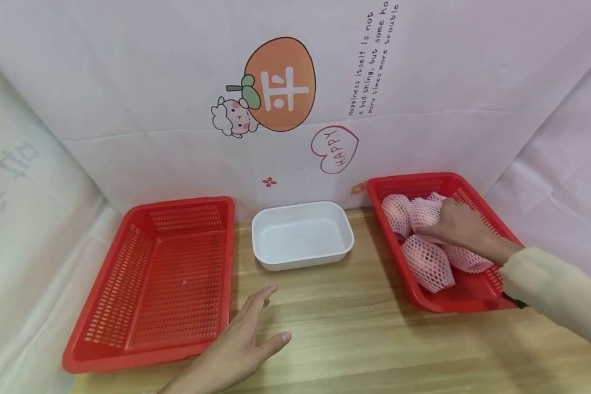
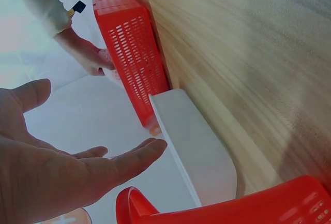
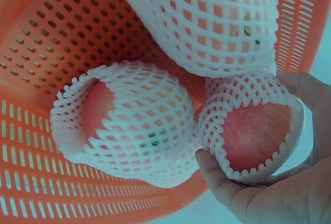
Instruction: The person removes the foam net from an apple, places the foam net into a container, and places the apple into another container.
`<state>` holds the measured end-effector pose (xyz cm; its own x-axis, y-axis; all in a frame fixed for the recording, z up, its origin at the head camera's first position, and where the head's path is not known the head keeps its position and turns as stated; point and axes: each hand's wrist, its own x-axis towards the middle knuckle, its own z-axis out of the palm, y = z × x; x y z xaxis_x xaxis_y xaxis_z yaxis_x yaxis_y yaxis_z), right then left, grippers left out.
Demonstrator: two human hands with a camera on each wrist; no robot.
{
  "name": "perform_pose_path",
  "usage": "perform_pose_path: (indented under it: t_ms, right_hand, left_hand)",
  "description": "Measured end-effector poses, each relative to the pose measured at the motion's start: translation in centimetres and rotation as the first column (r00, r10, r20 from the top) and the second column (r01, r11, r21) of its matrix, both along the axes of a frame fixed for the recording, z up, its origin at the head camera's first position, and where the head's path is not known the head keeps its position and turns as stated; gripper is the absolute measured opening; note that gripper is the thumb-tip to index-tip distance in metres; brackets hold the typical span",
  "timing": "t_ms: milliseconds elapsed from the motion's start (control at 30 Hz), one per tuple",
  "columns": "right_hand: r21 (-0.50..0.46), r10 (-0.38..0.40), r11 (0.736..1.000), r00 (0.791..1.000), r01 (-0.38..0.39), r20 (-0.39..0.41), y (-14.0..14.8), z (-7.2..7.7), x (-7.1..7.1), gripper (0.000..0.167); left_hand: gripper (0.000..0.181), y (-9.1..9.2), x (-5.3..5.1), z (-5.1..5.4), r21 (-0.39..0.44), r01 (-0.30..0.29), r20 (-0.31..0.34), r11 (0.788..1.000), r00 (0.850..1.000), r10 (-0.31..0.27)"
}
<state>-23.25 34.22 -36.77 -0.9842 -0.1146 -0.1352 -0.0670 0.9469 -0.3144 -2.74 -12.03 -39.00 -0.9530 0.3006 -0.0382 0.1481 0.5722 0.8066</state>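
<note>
My right hand reaches into the red basket on the right. In the right wrist view its thumb and fingers curl round an apple in a white-pink foam net, whose red skin shows through the net's open end. Several other netted apples lie around it, one to its left and one above. My left hand hovers near the front right corner of the left red basket, holding nothing, fingers extended and thumb apart.
Between the two baskets, a white plastic tray stands near the back of the wooden table. No contents show in it or in the left basket. A printed white cloth hangs behind, with more cloth at both sides.
</note>
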Motion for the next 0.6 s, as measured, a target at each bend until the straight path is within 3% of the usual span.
perform_pose_path:
  t_ms: [300,600]
  right_hand:
    - [0.016,-0.024,1.0,0.997,0.025,-0.071,-0.8,2.0,1.2,0.075]
    - [0.002,0.034,0.999,0.977,-0.035,-0.209,-3.1,4.1,2.8,0.073]
  left_hand:
    - [0.071,0.1,0.0,-0.7,-0.012,0.038,-0.015,0.999,0.999,-0.038]
    - [0.074,0.5,0.1,-1.3,-0.043,0.073,-0.019,0.996,0.997,-0.074]
